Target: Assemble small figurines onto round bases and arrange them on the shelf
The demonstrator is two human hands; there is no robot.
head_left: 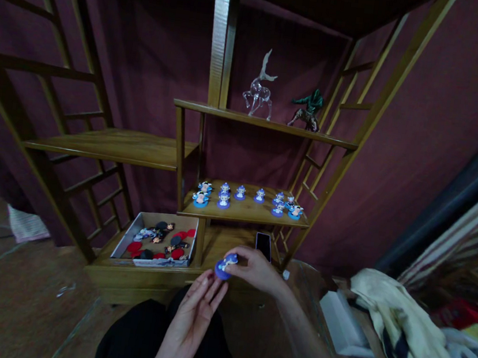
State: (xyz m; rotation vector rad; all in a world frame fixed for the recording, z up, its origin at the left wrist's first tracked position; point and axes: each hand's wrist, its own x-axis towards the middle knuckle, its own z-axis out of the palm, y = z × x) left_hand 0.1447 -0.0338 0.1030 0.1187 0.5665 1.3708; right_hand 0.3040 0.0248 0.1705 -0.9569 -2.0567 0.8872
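My right hand (pixel 254 269) pinches a small figurine (pixel 225 265) with a purple hood and a round purple base, held tilted in front of the shelf. Palm up, my left hand (pixel 197 304) lies just below and to the left, its fingers stretched out and the tips at the edge of the base. Whether those tips press on it I cannot tell. Similar purple figurines (pixel 223 200) stand in short rows on the low shelf (pixel 243 213) ahead. Blue-based figurines (pixel 200 198) stand at both ends of these rows.
An open cardboard box (pixel 131 234) with red and black discs and loose figurines sits at the lower left. A phone (pixel 263 245) lies behind my right hand. Higher up stand a clear deer (pixel 259 91) and a green-cloaked figure (pixel 309 109). White boxes (pixel 345 325) and cloth (pixel 404 327) lie right.
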